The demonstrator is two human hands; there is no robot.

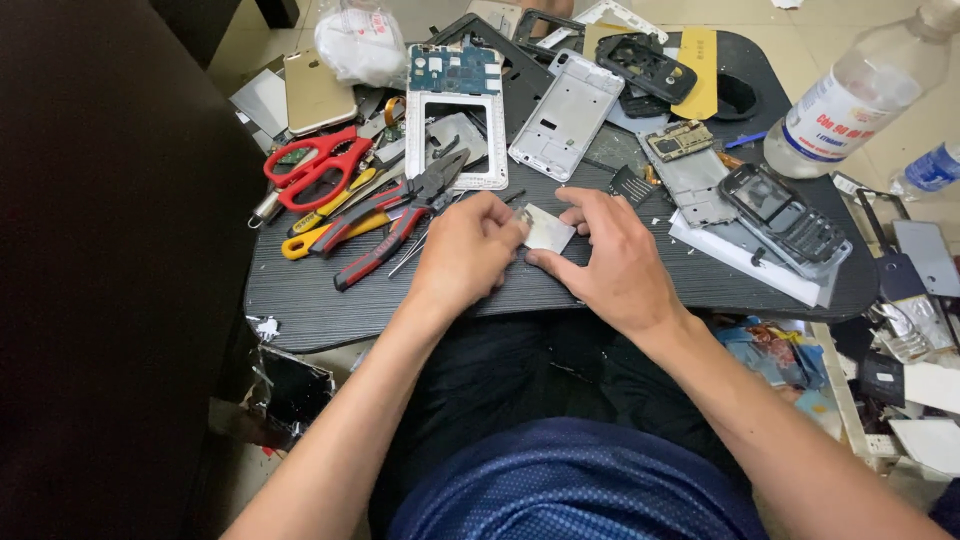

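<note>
both hands meet over a small flat silvery-white metal plate [547, 230] lying near the front middle of the dark wood-grain lap table [300, 300]. the left hand [465, 255] is curled narrow, fingertips bunched against the plate's left edge, and may pinch something thin there, though the picture is too small to tell. the right hand [610, 255] lies flatter, thumb and forefinger closed on the plate's right and lower edges, steadying it. judging from this, the step is fine prying or peeling at that left edge, so it likely goes best with the right hand pressing the plate flat to the table while the left works slowly from one corner, as thin metal bends easily. just left lie the red-and-black handled pliers [400, 215] and the red-handled scissors [315, 165]; behind stands a white rectangular phone frame [455, 140], near enough to be nudged.
</note>
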